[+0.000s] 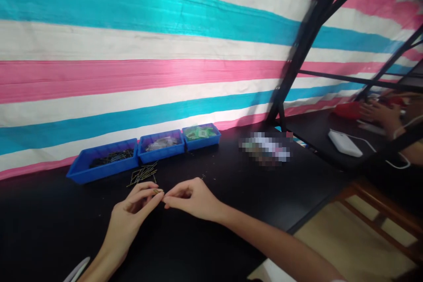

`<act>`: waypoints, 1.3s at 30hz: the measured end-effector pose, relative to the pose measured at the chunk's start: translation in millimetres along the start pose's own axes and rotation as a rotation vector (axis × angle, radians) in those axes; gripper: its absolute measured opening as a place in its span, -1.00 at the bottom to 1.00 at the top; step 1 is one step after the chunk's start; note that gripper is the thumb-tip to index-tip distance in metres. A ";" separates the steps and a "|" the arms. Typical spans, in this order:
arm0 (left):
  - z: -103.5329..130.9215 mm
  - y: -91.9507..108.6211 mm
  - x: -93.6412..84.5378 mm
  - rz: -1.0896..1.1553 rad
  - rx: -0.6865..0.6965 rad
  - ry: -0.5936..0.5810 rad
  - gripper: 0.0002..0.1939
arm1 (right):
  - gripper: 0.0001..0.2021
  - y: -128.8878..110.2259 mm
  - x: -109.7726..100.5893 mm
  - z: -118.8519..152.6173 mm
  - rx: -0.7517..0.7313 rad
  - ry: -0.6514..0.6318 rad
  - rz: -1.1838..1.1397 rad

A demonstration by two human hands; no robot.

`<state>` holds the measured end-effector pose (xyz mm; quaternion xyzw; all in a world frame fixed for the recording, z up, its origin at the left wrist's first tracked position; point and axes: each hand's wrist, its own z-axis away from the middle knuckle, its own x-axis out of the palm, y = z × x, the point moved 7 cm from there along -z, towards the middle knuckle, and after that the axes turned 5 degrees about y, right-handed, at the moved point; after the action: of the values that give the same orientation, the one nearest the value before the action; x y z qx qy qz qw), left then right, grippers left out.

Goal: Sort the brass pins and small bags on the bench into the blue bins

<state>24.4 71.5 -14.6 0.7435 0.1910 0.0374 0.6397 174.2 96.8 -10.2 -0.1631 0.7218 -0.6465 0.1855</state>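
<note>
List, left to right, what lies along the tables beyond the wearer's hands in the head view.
Left blue tray with dark thin pieces, middle blue tray with clear bags, right blue tray with green packets, pixelated patch, white device, another person's hand.

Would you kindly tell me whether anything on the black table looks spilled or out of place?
The thin rods crisscrossed on the black table, just outside the leftmost blue tray of similar-looking pieces, look untidy. Small pale specks also dot the surface nearby.
</note>
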 end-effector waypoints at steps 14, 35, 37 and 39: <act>6.3 10.6 22.3 -0.331 0.200 -0.186 -0.81 | -0.74 -1.1 -22.2 -10.0 -0.110 0.160 0.172; 46.6 40.7 28.7 -0.377 0.493 -0.322 -0.68 | -0.54 -34.6 56.6 -117.5 -0.100 -0.077 0.053; 45.2 40.8 26.5 -0.406 0.512 -0.309 -0.68 | -0.51 -33.0 58.7 -117.5 -0.130 -0.104 0.096; 44.4 41.6 24.9 -0.450 0.553 -0.300 -0.69 | -0.57 -25.9 52.2 -111.4 -0.193 -0.099 0.243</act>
<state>70.5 33.7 13.0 0.8248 0.2566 -0.2660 0.4280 75.0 166.4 23.2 -0.1235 0.7848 -0.5382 0.2812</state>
